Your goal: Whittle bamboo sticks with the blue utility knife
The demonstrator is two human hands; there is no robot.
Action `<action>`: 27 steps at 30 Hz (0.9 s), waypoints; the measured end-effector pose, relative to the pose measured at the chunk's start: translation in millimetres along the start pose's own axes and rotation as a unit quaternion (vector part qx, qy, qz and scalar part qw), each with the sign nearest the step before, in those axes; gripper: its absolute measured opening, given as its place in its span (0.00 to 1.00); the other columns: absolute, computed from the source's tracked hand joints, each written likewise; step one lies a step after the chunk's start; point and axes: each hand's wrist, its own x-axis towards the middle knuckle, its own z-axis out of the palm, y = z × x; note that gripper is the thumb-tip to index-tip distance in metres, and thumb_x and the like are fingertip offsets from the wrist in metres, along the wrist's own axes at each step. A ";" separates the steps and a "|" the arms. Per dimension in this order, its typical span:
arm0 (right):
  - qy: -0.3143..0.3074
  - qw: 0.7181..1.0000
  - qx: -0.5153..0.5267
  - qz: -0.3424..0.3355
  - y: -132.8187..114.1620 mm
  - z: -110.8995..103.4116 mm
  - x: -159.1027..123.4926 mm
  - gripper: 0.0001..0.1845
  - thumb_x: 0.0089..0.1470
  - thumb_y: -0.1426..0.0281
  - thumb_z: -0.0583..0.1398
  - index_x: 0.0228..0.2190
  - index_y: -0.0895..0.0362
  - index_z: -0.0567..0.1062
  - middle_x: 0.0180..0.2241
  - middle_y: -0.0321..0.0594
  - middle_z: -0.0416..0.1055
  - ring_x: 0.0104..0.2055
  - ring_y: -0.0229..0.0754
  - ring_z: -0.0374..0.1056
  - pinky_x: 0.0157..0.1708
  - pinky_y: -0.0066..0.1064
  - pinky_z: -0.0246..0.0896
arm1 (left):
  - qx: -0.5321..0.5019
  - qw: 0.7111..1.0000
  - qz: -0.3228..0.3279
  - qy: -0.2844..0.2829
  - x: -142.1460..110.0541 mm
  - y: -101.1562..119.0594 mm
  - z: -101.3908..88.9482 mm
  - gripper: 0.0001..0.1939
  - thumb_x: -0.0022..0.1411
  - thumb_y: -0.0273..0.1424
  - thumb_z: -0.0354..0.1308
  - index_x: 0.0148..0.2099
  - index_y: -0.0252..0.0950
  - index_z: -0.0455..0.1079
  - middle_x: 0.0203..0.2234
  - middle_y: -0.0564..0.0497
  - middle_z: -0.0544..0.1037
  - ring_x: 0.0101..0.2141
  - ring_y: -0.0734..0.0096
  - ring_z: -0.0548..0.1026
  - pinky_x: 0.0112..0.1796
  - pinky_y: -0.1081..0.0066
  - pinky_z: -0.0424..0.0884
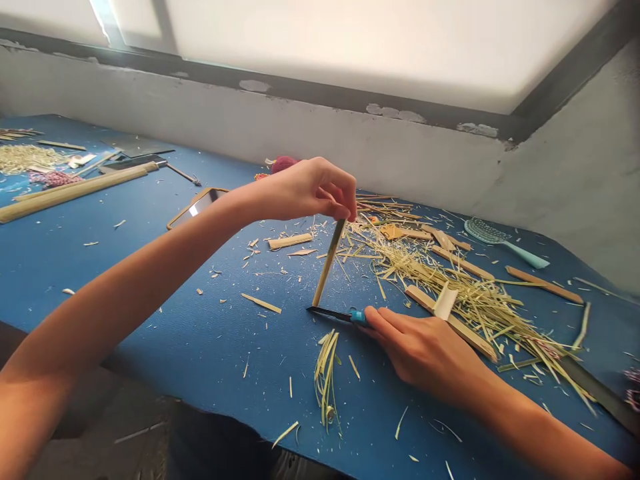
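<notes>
The left hand (313, 190) pinches the strip (330, 263) upright — loose, it could tip. The right hand (425, 343) grips the knife (333, 313), which could skid.

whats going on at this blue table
A person's left hand holds the top of a thin strip standing nearly upright, its lower end down by the blade of a knife held in the right hand. Thin shavings lie on the blue table in front, with a bigger heap to the right.
</notes>
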 end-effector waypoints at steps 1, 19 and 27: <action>0.008 1.000 -0.006 -0.001 -0.7 0.2 -0.1 0.09 0.61 0.73 0.49 0.41 0.58 0.66 0.28 0.35 0.69 0.24 0.34 0.64 0.22 0.30 0.48 | 0.001 1.000 -0.003 0.003 0.1 -1.0 -0.4 0.10 0.53 0.30 0.56 0.37 0.33 0.73 0.34 0.51 0.78 0.44 0.66 0.74 0.44 0.68 0.69; 0.101 0.980 0.108 -0.136 -13.5 -15.8 -22.5 0.07 0.60 0.66 0.55 0.39 0.56 0.65 0.26 0.36 0.70 0.24 0.35 0.63 0.25 0.29 0.56 | -0.036 0.999 0.004 0.005 -1.2 0.2 6.8 0.20 0.51 0.35 0.60 0.47 0.35 0.68 0.42 0.47 0.75 0.45 0.67 0.73 0.44 0.70 0.69; 0.024 0.939 0.299 0.167 -12.9 -30.9 -4.9 0.11 0.55 0.61 0.59 0.32 0.55 0.66 0.26 0.33 0.66 0.25 0.33 0.61 0.24 0.25 0.57 | -0.027 0.982 0.032 0.183 -8.4 12.0 -17.0 0.18 0.55 0.36 0.60 0.48 0.39 0.66 0.44 0.50 0.76 0.46 0.68 0.71 0.46 0.66 0.66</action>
